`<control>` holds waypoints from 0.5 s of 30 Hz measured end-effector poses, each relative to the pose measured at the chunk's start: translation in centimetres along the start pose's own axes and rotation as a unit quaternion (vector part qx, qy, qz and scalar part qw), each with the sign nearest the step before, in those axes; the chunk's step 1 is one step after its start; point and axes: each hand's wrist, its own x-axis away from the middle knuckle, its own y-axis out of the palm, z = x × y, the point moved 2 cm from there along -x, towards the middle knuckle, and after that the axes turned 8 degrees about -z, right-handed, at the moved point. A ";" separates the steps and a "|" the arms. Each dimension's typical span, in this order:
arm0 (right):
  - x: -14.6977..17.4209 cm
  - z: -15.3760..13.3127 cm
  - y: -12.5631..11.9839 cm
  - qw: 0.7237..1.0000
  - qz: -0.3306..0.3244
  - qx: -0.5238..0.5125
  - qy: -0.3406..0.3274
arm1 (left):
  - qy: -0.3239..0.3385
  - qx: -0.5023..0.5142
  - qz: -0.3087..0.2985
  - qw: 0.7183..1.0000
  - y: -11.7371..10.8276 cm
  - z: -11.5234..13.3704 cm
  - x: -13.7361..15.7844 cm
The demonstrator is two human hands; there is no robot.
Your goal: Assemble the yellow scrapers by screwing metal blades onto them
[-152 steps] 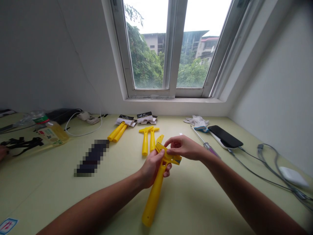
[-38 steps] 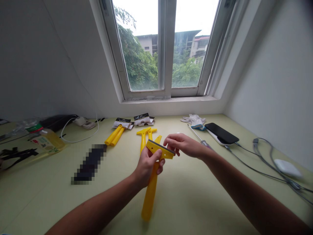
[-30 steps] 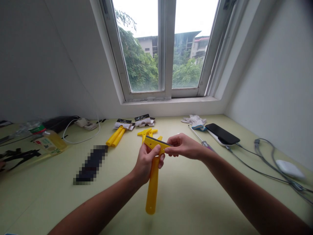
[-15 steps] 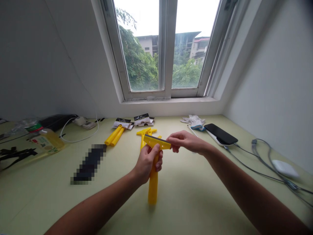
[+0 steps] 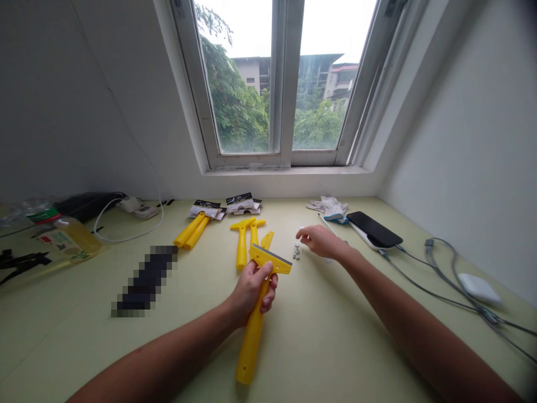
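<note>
My left hand (image 5: 251,288) is wrapped round the handle of a yellow scraper (image 5: 251,347), just under its wide head. A dark blade strip runs along the head's upper edge, and the handle slants down toward me. To the right, my right hand (image 5: 322,240) hovers by a small pile of silvery screws (image 5: 296,251), thumb and forefinger slightly apart with nothing visible between them. Beyond the held tool lie another yellow scraper (image 5: 241,246) and further yellow pieces, partly hidden behind its head. A screwdriver (image 5: 328,225) lies behind my right hand, partly covered.
Two yellow handles (image 5: 193,230) and black-and-white packaging cards (image 5: 241,202) lie toward the back. White gloves (image 5: 329,207), a black phone (image 5: 373,228), cables (image 5: 444,271) and a white case (image 5: 479,288) are on the right. A bottle (image 5: 69,235) lies at left.
My right hand has left the scraper's blade end and moved right, to the screws. My left hand has lowered the scraper slightly, its handle end swinging toward me and left.
</note>
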 end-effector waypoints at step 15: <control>-0.6 0.7 0.3 1.000 -0.010 -0.014 0.012 | 0.017 -0.003 -0.008 1.000 0.4 0.8 0.0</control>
